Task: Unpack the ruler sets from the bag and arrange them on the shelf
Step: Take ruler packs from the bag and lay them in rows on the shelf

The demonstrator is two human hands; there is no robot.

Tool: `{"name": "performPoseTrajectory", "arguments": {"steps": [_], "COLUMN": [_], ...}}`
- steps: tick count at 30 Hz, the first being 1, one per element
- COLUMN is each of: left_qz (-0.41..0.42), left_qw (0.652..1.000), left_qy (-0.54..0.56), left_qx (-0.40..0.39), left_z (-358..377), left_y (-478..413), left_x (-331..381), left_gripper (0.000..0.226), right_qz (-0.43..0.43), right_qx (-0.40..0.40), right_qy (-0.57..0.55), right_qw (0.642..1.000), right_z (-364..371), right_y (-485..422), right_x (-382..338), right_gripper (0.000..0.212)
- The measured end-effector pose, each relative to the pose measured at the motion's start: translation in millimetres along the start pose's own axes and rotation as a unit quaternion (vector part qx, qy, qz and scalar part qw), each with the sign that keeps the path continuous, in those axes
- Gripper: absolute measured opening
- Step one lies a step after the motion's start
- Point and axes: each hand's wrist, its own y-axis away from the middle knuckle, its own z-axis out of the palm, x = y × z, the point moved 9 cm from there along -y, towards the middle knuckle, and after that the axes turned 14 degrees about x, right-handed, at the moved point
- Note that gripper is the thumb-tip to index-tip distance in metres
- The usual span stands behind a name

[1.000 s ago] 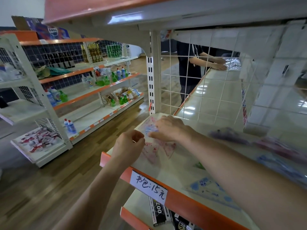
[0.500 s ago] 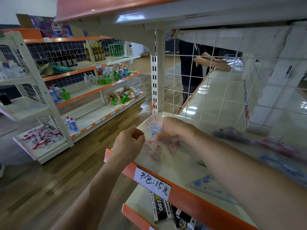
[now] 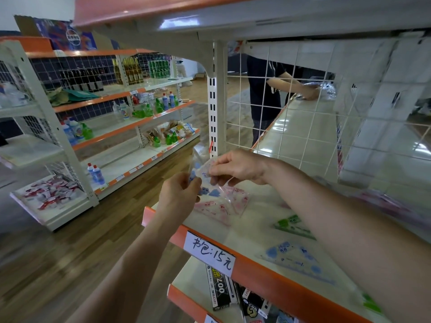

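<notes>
A: Hands, quick.
B: Both busy. Left hand (image 3: 179, 194) pinches the lower left edge of a clear plastic packet of blue-printed rulers (image 3: 201, 170). Right hand (image 3: 235, 167) pinches its upper right edge, fingers curled. The two-hand pinch looks meant to pull the thin film taut or open; can't tell which.
A: Packet's where?
B: Centre of the frame, lifted just above the left end of the white metal shelf with an orange front edge (image 3: 268, 277), not touching it. Probably held up to clear what lies below.
A: Which is?
B: A pink-printed ruler set in clear film (image 3: 224, 205), flat on the shelf under the hands. To its right is a green triangular ruler set (image 3: 293, 226), and towards the lower right a blue-printed ruler set (image 3: 296, 258). All are flat and apart, likely so each one shows.
A: Other stuff?
B: White handwritten price label (image 3: 210, 252) on the orange edge, lower centre. White wire grid panel (image 3: 303, 117) behind, upper right.
A: Progress?
B: I'd judge midway: several laid out, one in hand, not yet set down.
</notes>
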Motion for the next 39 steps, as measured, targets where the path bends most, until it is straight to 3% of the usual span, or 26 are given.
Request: {"name": "performPoseTrajectory", "arguments": {"steps": [2, 4, 7, 11, 14, 16, 22, 30, 34, 39], "left_qz": [-0.003, -0.009, -0.008, -0.014, -0.018, -0.019, -0.021, -0.038, -0.034, 0.014], "left_qw": [1.0, 0.999, 1.0, 1.0, 1.0, 1.0, 0.999, 0.999, 0.999, 0.999], "left_qy": [0.016, 0.023, 0.008, 0.01, 0.008, 0.007, 0.006, 0.023, 0.022, 0.017], "left_qx": [0.016, 0.022, 0.029, 0.026, 0.024, 0.024, 0.028, 0.025, 0.001, -0.036], "left_z": [-6.6, -12.1, -17.9, -19.1, -18.5, -17.6, -18.6, -12.2, 7.0, 34.9], "left_y": [-1.3, -3.0, -4.8, -6.4, -5.6, -3.8, -1.6, 9.1, 20.8, 34.9], "left_x": [2.1, 0.2, -4.4, -8.7, -9.9, -9.1, -4.2, 8.7, 24.2, 47.2], "left_gripper": [0.012, 0.016, 0.013, 0.014, 0.018, 0.02, 0.021, 0.013, 0.018, 0.017], "right_qz": [-0.028, -0.054, -0.027, -0.001, -0.017, -0.04, -0.103, -0.161, -0.124, -0.093], "right_qx": [0.071, 0.135, 0.085, 0.041, 0.06, 0.071, 0.089, 0.219, 0.197, 0.194], "right_qy": [0.065, 0.203, 0.34, 0.382, 0.389, 0.404, 0.487, 0.371, 0.281, 0.247], "right_qw": [0.995, 0.968, 0.936, 0.923, 0.919, 0.911, 0.863, 0.888, 0.931, 0.945], "right_z": [-11.1, -23.3, -11.7, 2.5, 0.5, 1.0, 4.9, -49.6, -83.7, -110.5], "right_y": [-7.1, -13.7, -20.1, -23.1, -27.5, -30.0, -18.1, 18.1, 45.5, 80.4], "right_x": [-0.3, 5.1, 29.0, 43.3, 40.8, 37.8, 14.1, -10.8, -2.4, 12.2], "right_gripper": [0.017, 0.021, 0.038, 0.056, 0.042, 0.02, 0.033, 0.038, 0.029, 0.027]}}
